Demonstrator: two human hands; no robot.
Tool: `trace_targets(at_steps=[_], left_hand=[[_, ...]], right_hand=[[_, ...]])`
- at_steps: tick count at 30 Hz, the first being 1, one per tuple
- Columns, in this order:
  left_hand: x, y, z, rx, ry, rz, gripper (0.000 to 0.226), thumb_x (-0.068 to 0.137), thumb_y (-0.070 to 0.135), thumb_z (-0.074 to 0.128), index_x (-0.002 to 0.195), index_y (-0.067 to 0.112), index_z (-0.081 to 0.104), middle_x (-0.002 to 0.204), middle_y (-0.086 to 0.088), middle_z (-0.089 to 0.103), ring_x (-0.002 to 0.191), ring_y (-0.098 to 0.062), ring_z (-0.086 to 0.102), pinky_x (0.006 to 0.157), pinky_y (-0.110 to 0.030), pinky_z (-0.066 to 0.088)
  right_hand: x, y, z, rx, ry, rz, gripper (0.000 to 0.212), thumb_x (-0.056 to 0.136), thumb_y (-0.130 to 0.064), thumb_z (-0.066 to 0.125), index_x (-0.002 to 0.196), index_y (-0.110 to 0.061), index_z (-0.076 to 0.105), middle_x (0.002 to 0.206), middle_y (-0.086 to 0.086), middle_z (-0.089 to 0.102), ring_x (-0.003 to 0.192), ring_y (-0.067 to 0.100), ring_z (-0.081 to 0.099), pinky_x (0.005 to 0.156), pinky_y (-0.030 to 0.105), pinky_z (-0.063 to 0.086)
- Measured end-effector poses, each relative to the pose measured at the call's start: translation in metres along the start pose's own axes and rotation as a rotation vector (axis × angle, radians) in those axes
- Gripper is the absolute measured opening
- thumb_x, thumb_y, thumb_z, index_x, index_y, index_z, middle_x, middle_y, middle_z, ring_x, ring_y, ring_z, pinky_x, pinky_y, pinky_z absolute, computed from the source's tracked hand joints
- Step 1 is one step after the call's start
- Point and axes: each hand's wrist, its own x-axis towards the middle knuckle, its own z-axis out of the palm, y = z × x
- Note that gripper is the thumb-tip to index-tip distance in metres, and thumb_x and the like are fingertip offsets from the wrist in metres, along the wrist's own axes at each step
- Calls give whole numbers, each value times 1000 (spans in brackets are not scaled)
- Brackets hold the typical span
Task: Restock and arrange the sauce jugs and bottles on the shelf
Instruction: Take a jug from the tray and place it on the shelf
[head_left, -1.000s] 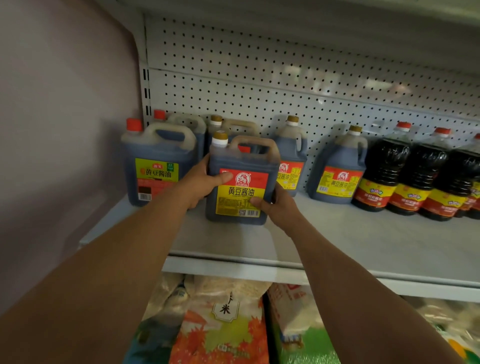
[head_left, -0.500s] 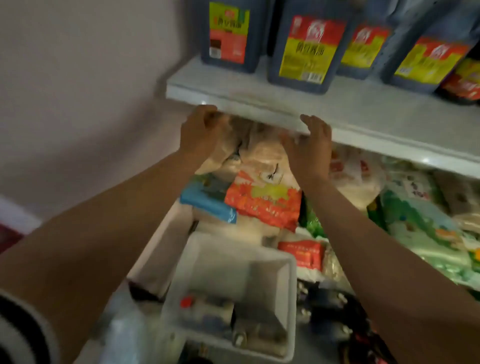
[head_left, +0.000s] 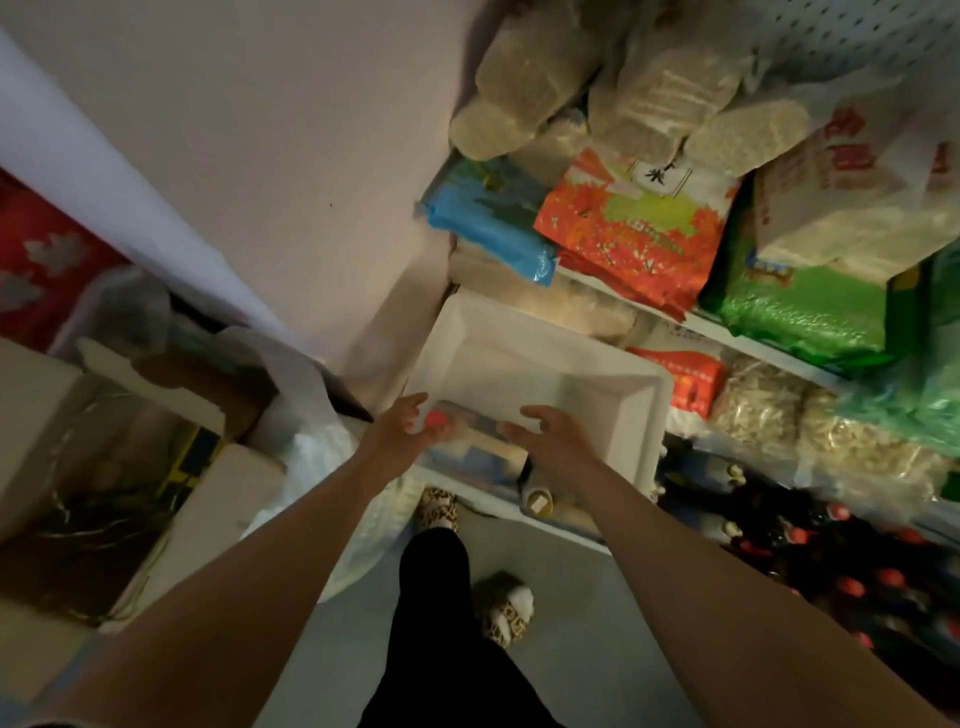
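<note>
I look straight down at a white foam box on the floor. Inside it lies a sauce jug with a red cap, partly hidden by my hands. My left hand hovers over the jug's left side, fingers relaxed and apart, beside the red cap. Over the jug's right side reaches my right hand, fingers spread. Neither hand grips anything. A second bottle with a brownish cap lies near the box's front edge. The shelf with the arranged jugs is out of view.
Bags of rice and grain fill the lower shelves above the box. Dark bottles with red caps crowd the floor at the right. Open cardboard boxes and a plastic bag stand at the left. My feet in slippers stand before the box.
My hands let go of the jug placed on the shelf, dropped past the shelf edge and now hover open over the foam box. The view tilted down from the shelf to the floor.
</note>
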Motion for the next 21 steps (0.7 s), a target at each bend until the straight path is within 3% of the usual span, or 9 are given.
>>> trace_targets(at_steps=[2,4,6,10,12,14,17,19,21], left_hand=[[11,-16,3,74,-24,-4,94,66,70,76,146,32,43,145,4,49,128,-19,51,106,-41,45],[20,-25,6,84,-56,-14,98,59,78,74,143,35,45,137,5,55,123,-19,55,104,-41,47],[30,-32,9,70,-64,-8,84,70,66,77,142,35,47,133,7,59,122,-18,57,103,-36,48],[51,-34,7,41,-79,-35,76,76,45,81,143,39,46,130,5,61,118,-19,60,102,-42,50],[63,-29,4,4,-162,-30,80,78,42,81,147,40,40,133,7,58,121,-15,56,105,-38,45],[76,-16,3,-22,-264,-10,77,89,30,73,153,35,32,137,7,50,126,-11,47,102,-30,39],[104,3,4,-51,-315,13,61,95,24,67,148,31,37,138,4,48,129,-11,44,101,-28,37],[120,16,5,-24,-322,34,44,95,26,66,135,25,47,122,4,55,114,-5,52,91,-23,40],[136,26,9,-25,-330,47,17,98,21,62,113,19,54,100,5,56,85,10,57,77,-16,43]], right_hand=[[6,14,6,-35,-32,10,62,87,-38,75,139,-11,54,139,7,52,118,20,54,89,31,46],[12,24,10,-59,-57,-6,44,88,-31,76,124,-12,60,122,8,64,95,14,62,86,34,52],[17,32,14,-47,-91,-5,38,86,-26,79,116,-18,57,104,-1,64,82,8,62,75,26,55],[35,45,16,-80,-57,-49,53,68,-46,87,112,-28,63,107,-2,63,101,22,64,88,43,55],[45,49,11,-74,-54,-54,52,69,-50,83,113,-32,63,107,-5,63,102,20,63,86,38,54],[54,50,6,3,-43,-32,58,76,-47,81,127,-32,57,118,-8,61,107,15,60,90,32,52],[76,48,-3,98,13,-1,66,85,-46,75,143,-28,47,135,-6,54,124,17,54,102,33,46],[91,45,-9,85,1,-12,66,89,-37,74,146,-23,44,136,-4,53,127,16,51,101,29,42],[102,43,-14,127,-103,-12,86,79,-30,84,150,-29,36,134,-11,50,129,16,50,104,30,44]])
